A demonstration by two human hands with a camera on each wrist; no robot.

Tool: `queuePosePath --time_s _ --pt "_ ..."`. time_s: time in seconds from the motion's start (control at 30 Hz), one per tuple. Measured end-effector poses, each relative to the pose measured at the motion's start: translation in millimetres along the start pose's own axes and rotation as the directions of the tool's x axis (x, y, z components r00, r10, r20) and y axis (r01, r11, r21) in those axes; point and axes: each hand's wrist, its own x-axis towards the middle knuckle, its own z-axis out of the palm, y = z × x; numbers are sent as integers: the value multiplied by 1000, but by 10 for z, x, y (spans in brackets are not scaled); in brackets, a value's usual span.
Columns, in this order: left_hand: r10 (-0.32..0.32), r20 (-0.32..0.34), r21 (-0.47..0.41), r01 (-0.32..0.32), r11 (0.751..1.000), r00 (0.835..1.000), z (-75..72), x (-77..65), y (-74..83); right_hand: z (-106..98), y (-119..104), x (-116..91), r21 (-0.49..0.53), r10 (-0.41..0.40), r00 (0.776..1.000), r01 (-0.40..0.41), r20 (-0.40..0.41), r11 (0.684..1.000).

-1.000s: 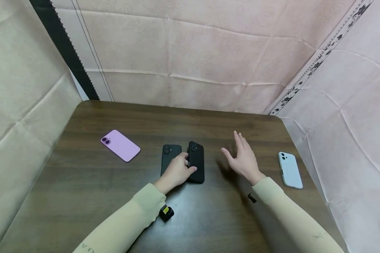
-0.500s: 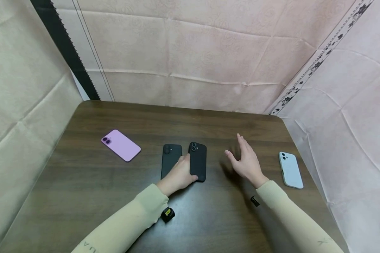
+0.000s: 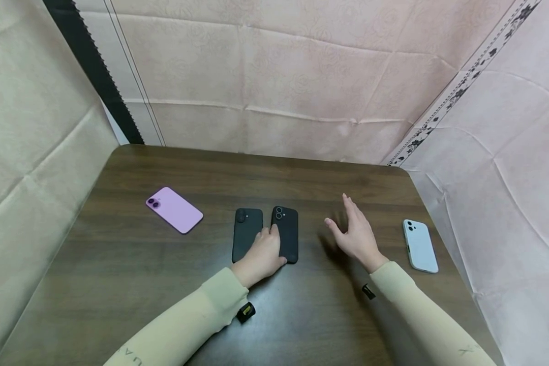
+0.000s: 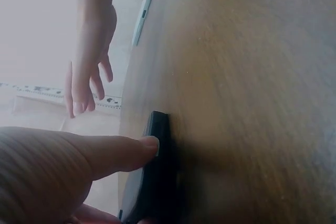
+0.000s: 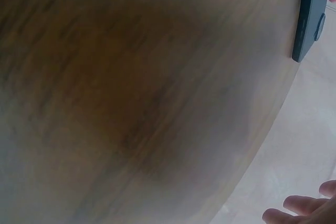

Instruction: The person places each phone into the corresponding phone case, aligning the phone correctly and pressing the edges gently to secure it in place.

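Two dark phones lie side by side, backs up, at the middle of the brown table. My left hand (image 3: 262,256) grips the right one, a black phone (image 3: 289,231) with two stacked camera lenses. Its thumb (image 4: 126,153) presses the phone's near end, and the fingers reach along its left side. Partly covered by that hand is the left one, a dark grey phone (image 3: 246,231) with a round camera. My right hand (image 3: 359,239) hovers over the table to the right, fingers straight, thumb spread, holding nothing.
A purple phone (image 3: 175,210) lies slanted at the left of the table (image 3: 119,274). Near the right edge is a light blue phone (image 3: 420,246). Pale creased cloth (image 3: 297,86) hangs behind the table and on both sides.
The black phone, tilted a second ago, has come down flat and shifted slightly right beside the grey one. My left fingers slid along its side; my right hand drifted slightly right.
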Motion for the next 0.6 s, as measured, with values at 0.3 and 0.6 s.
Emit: queuePosePath --time_s 0.3,0.6 --pt "77 -35 137 -71 988 996 44 -16 23 -26 -43 -21 8 16 1000 -16 3 1000" --pt "53 1 62 -53 997 999 -1 -34 3 -15 -34 -39 8 15 1000 -15 10 1000"
